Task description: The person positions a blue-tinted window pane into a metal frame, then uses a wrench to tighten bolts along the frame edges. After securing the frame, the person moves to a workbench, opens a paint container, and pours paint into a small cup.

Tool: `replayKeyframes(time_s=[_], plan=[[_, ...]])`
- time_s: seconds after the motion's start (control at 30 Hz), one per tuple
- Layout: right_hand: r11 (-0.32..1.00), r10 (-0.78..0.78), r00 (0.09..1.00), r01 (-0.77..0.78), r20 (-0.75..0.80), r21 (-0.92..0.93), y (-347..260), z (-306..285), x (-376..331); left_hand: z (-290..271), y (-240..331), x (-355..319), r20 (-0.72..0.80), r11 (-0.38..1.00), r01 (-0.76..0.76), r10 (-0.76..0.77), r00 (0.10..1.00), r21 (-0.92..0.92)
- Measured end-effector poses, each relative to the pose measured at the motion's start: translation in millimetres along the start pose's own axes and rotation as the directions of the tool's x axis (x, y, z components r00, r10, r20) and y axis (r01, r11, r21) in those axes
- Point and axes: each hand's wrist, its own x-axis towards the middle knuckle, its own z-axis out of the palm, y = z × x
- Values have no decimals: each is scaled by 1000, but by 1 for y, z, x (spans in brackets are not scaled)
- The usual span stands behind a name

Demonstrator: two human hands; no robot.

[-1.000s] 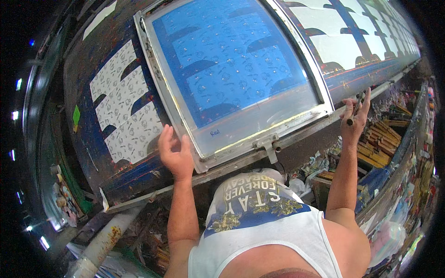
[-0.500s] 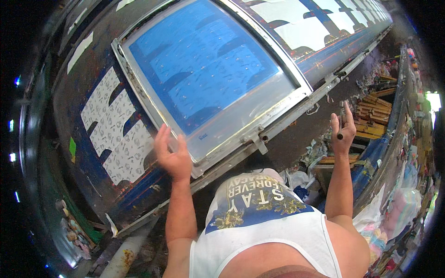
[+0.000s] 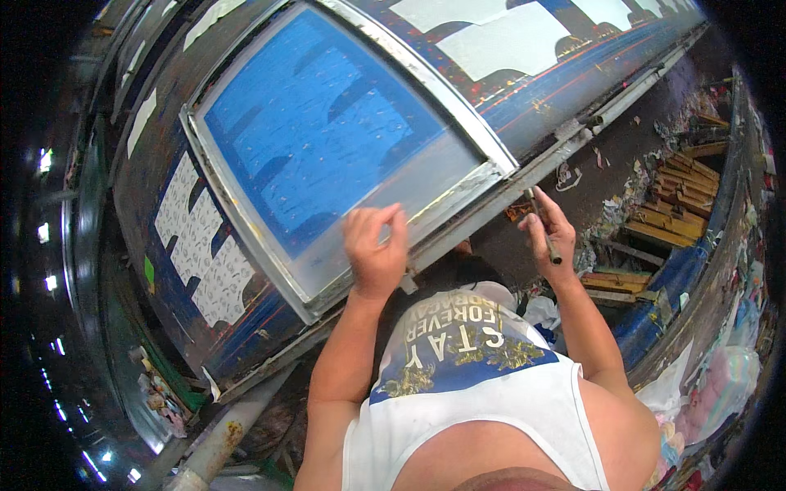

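A screen-printing frame with metal sides and a blue mesh panel lies on a long dark table. Over its near rail hovers my left hand, thumb and index finger curled together into a loop, nothing visible in them. Beyond the frame's near right corner, past the table edge, my right hand grips a short thin metal rod. White cut pieces with small printed motifs lie left of the frame. Plain white cut pieces lie to its right.
A metal rail runs along the table's near edge, with a bracket below the frame. At right, wooden slats and scraps sit beside a blue-edged trough. A rusty pipe slants at lower left.
My left hand has moved right, its spread fingers now curled together. My right hand, still holding the rod, has come left and lower toward the frame's corner. The view has shifted slightly.
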Motion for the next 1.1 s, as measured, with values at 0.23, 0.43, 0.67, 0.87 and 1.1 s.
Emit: replayKeyframes(time_s=[0.23,0.43,0.67,0.87,1.1], plan=[[940,103,987,-137,122,311,23,-51,39,112,67,58,249,983,-181,165,954,41],[832,241,950,-308,200,461,28,-66,52,149,85,78,381,966,-180,99,919,185],[774,314,920,-391,235,498,33,-64,48,164,80,72,445,965,-188,89,891,184],[692,392,886,-460,247,556,30,-65,44,169,76,73,474,968,-182,80,877,175],[687,354,894,-448,274,572,29,-71,53,177,76,78,454,979,-123,35,890,165]])
